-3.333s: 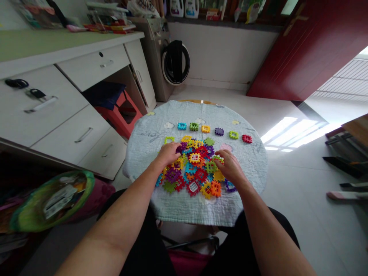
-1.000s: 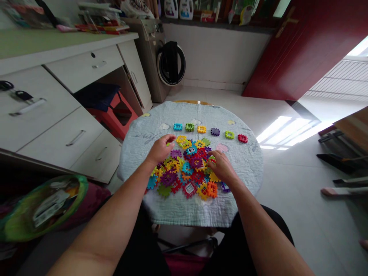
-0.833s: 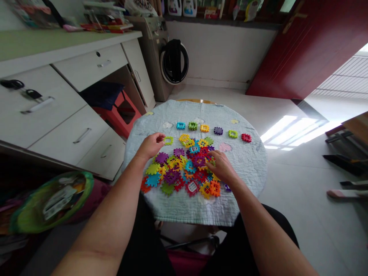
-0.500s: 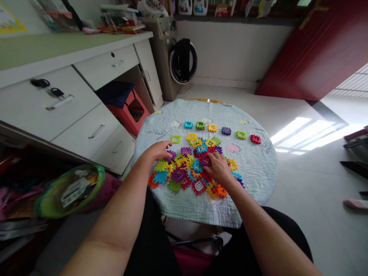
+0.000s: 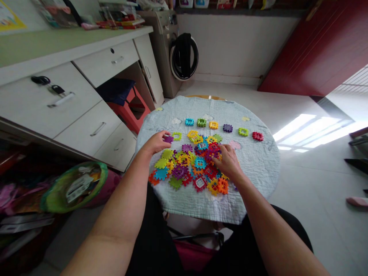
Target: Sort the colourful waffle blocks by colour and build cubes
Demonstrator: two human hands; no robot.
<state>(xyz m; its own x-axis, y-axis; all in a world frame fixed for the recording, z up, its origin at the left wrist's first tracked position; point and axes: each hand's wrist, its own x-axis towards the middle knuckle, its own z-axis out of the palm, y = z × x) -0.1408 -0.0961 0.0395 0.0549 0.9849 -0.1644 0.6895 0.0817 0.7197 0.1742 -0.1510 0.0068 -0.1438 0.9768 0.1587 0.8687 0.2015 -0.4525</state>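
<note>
My left hand (image 5: 158, 142) pinches a purple interlocking plastic building piece (image 5: 168, 139) at the pile's left edge, close to a lime-green open-frame piece (image 5: 176, 136). My right hand (image 5: 229, 160) is at the right side of the pile, thumb and fingers closed about the edge of a dark purple piece (image 5: 212, 152); the grip is partly hidden. Between the hands lies a heap of pieces with toothed edges, among them a blue window piece (image 5: 200, 163), a yellow piece (image 5: 184, 159), a red piece with a white grid (image 5: 200, 183) and an orange piece (image 5: 222, 186).
Along the far side of the cloth-covered round table (image 5: 258, 172) runs a row of several joined blocks, from a blue one (image 5: 189, 122) to a red one (image 5: 258, 136). A red stool (image 5: 135, 109), white drawers (image 5: 94, 122) and a green-rimmed bin (image 5: 57, 207) stand left.
My left hand has lifted a purple piece from the pile and moved slightly up. My right hand has shifted right, and a purple piece has moved with its fingers. The view tilts slightly.
</note>
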